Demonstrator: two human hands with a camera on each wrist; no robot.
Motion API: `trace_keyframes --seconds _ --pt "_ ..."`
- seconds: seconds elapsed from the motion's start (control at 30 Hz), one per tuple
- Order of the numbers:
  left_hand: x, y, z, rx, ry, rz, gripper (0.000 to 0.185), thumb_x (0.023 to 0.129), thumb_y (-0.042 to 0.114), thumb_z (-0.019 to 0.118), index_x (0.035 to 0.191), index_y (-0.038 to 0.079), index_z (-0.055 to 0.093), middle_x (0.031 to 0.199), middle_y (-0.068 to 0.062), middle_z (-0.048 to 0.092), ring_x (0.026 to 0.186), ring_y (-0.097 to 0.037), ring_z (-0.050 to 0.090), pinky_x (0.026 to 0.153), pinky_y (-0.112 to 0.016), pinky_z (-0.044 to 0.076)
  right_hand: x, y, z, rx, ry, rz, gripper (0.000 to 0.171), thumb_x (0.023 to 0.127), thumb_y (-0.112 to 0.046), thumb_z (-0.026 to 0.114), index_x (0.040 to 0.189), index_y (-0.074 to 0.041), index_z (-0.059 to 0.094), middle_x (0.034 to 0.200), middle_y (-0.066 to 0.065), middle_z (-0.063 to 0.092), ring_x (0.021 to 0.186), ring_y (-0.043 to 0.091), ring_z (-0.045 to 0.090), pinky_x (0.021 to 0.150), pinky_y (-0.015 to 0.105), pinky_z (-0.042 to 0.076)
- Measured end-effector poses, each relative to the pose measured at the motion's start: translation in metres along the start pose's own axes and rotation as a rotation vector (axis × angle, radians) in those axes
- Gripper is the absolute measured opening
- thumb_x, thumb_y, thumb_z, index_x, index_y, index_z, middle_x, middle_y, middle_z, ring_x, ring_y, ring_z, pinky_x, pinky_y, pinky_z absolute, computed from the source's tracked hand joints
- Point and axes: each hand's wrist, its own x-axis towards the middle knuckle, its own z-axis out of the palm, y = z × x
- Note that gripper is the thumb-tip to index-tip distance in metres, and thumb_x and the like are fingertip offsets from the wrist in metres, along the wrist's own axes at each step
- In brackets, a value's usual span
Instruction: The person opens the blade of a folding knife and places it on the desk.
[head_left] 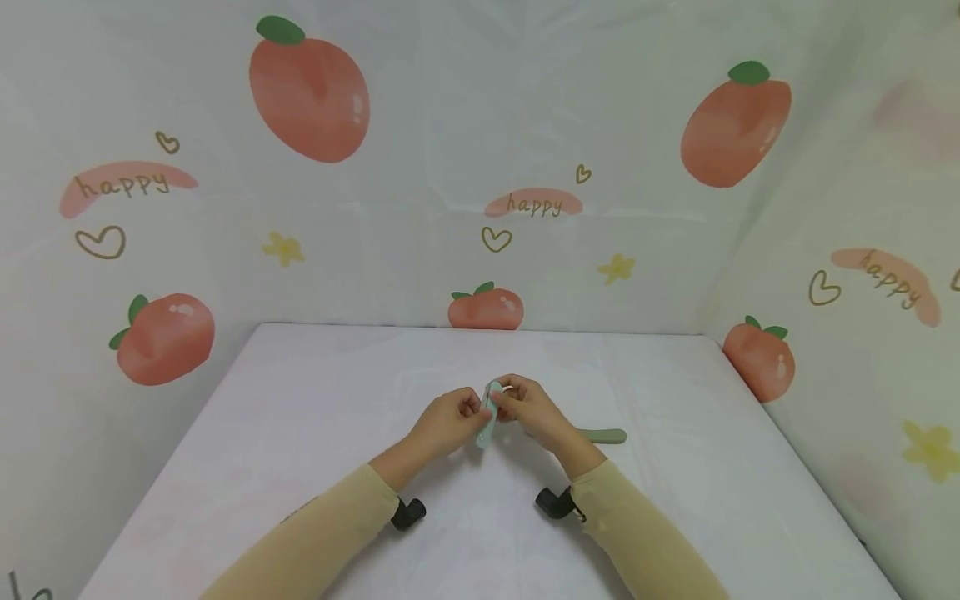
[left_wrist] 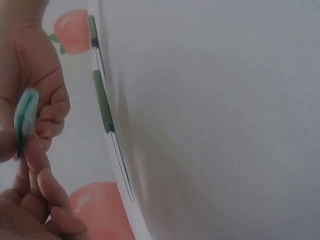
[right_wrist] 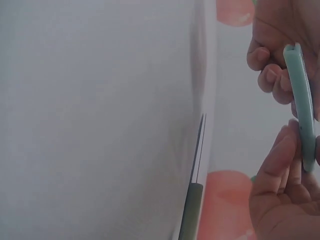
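Backdrop (head_left: 420, 208), 9 o'clock: "happy" on pink stroke
Backdrop, 12 o'clock: "happy" on pink stroke
Backdrop, 3 o'clock: "happy", slanted

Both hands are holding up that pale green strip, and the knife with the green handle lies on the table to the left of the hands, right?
Not quite. Both hands, left hand and right hand, do hold the pale green strip, but the knife lies to their right, as the head view shows.

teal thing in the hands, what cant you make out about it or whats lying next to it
- Teal object: head view, too small, fingers of the left hand and right hand cover its middle; what it is stays unclear.
- Green-handled tool on the table: head view, right hand hides its front end; wrist views show it edge-on only.
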Motion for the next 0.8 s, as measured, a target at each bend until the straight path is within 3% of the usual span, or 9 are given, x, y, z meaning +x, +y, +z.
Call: trace_keyframes --seconds 0.2,0.33,0.8 --pt "-0.0014 -0.0003 -0.0043 -0.048 -0.109 0.032 0.023 0.101 0.028 0.062 0.086 0.011 0.058 0.071 0.004 0.059 0.065 -0.013 0.055 0.056 -0.028 0.041 -0.0044 0.0012 0.0007 -0.01 -0.099 -0.017 0.033 0.104 -0.016 0.055 0.127 0.007 0.056 0.091 -0.001 0.069 0.079 0.012 0.066 0.078 0.031 0.053" --pt "-0.001 -0.0027 -0.0048 -0.075 -0.143 0.036 0.025 0.102 0.028 0.06 0.085 0.009 0.057 0.074 0.003 0.063 0.073 -0.018 0.06 0.061 -0.03 0.041 -0.0063 0.0002 0.0007 -0.018 -0.133 -0.025 0.033 0.104 -0.017 0.055 0.128 0.006 0.057 0.092 0.001 0.071 0.081 0.013 0.067 0.081 0.035 0.054" --pt "0.0019 -0.0062 -0.0038 -0.147 -0.09 0.045 0.026 0.102 0.023 0.059 0.08 0.008 0.06 0.072 0.0 0.061 0.067 -0.015 0.049 0.058 -0.03 0.036 -0.0085 -0.0053 -0.0005 -0.081 -0.082 -0.034 0.029 0.104 -0.014 0.055 0.123 0.008 0.057 0.087 0.002 0.067 0.075 0.015 0.061 0.073 0.029 0.051"
